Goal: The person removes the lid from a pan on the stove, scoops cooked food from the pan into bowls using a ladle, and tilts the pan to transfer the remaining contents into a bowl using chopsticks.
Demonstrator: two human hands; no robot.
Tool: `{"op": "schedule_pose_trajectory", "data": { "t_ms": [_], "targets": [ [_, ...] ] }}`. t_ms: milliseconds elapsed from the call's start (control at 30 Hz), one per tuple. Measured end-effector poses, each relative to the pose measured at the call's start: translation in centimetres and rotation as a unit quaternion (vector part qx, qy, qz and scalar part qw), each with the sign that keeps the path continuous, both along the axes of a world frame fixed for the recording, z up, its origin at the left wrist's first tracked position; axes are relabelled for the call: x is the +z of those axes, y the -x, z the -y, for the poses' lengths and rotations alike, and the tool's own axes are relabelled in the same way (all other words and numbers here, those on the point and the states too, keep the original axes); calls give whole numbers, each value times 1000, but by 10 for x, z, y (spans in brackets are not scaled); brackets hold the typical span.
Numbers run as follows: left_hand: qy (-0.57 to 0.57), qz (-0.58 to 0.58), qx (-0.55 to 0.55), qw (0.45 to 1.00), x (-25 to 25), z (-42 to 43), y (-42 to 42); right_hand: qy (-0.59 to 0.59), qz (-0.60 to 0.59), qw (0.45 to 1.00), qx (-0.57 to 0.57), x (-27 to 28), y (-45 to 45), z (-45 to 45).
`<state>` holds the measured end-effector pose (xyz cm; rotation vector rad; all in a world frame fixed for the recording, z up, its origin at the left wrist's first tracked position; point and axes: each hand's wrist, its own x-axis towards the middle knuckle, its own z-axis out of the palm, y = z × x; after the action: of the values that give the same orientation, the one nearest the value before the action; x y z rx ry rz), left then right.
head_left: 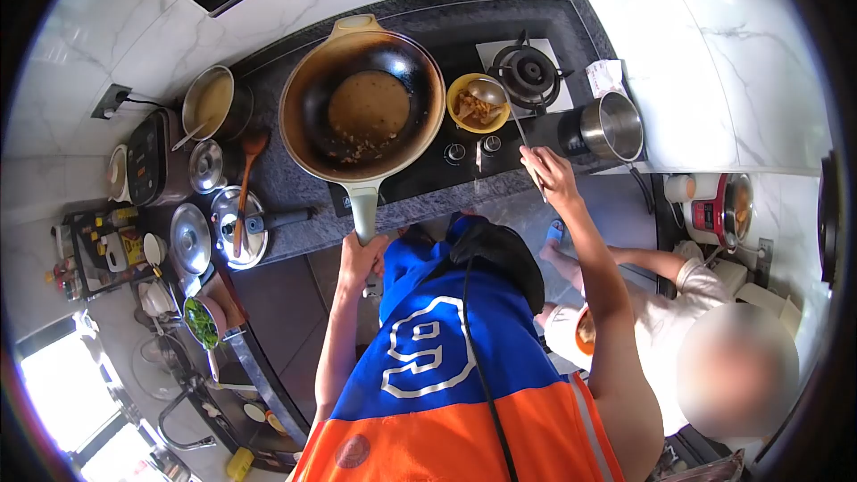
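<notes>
My left hand (pixel 358 264) is wrapped round the pale green handle (pixel 363 211) of a large wok (pixel 301 129). Brownish liquid (pixel 368 109) with small bits lies in the bottom of the wok, and its inner wall is browned. In my right hand (pixel 551 178) is the long handle of a metal ladle (pixel 487 91). The ladle's bowl is at the far side of a yellow bowl (pixel 452 107), over or touching the brown and orange food pieces (pixel 474 112) in it. Whether the ladle holds anything, I cannot tell.
A gas burner (pixel 527 76) and a steel saucepan (pixel 613 126) stand to the right. On the left are a pot (pixel 228 107), a rice cooker (pixel 148 157), a wooden spatula (pixel 243 196) and lids (pixel 190 239). Another person (pixel 656 321) is close at my right, beside a red cooker (pixel 704 211).
</notes>
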<state>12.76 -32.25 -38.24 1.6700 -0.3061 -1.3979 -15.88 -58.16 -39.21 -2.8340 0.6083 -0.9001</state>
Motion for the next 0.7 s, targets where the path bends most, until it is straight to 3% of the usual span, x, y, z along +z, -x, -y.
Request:
{"op": "schedule_pose_trajectory", "data": {
  "t_ms": [167,233,267,333,367,500,700],
  "targets": [
    [7,7,22,1000,6,1,2,26,29,999,-7,-3,7,-1],
    [0,15,13,1000,11,3,5,-163,111,978,-73,4,8,-10],
    [11,10,17,1000,7,2,5,-184,170,963,-98,3,7,-12],
    [5,12,16,1000,9,4,5,-227,295,917,-144,9,-1,-13],
    [4,18,17,1000,9,3,5,-313,350,856,-218,14,-3,-13],
    [13,29,7,999,-1,1,5,-454,427,724,-295,60,-17,-2],
    [-7,7,15,1000,8,5,9,-531,412,714,-195,81,-72,-1]
  ]
}}
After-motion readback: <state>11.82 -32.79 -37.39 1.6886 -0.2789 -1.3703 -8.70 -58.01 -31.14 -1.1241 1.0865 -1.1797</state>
